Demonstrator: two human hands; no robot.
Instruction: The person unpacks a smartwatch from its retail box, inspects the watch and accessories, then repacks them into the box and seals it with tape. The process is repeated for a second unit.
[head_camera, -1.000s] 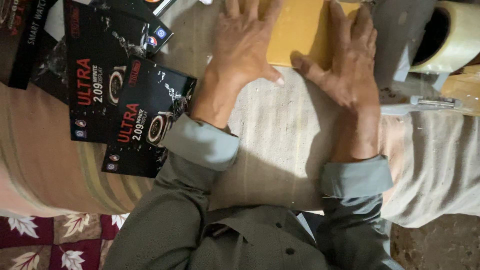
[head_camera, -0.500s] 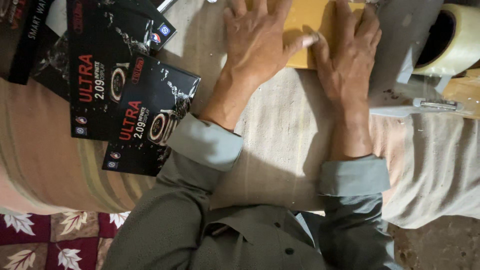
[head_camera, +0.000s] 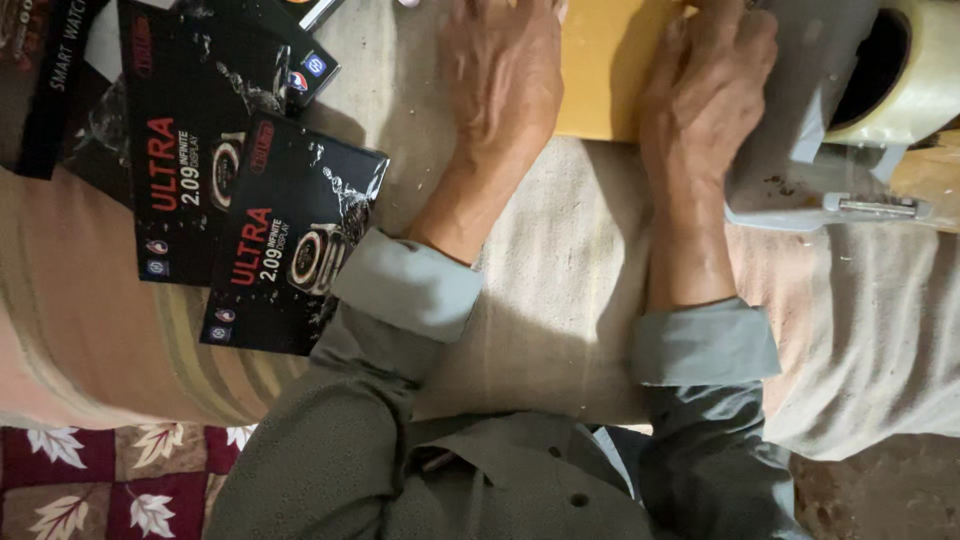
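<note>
Both of my hands lie palm down on a flat yellow package (head_camera: 603, 75) that rests on a beige cloth (head_camera: 560, 300). My left hand (head_camera: 500, 90) presses its left part, with the fingertips cut off by the top edge of the view. My right hand (head_camera: 705, 105) covers the package's right edge, its fingers slightly bent, right beside a grey tape dispenser (head_camera: 790, 150). Neither hand grips anything that I can see. Grey-green sleeves with rolled cuffs cover both forearms.
The dispenser carries a roll of clear tape (head_camera: 915, 70) at the far right. Several black product boxes (head_camera: 285, 240) with watch pictures lie overlapping at the left. A dark red leaf-patterned mat (head_camera: 100, 490) shows at the bottom left, bare ground at the bottom right.
Both hands have slid farther up over the yellow package and closer together. The right hand now sits against the tape dispenser.
</note>
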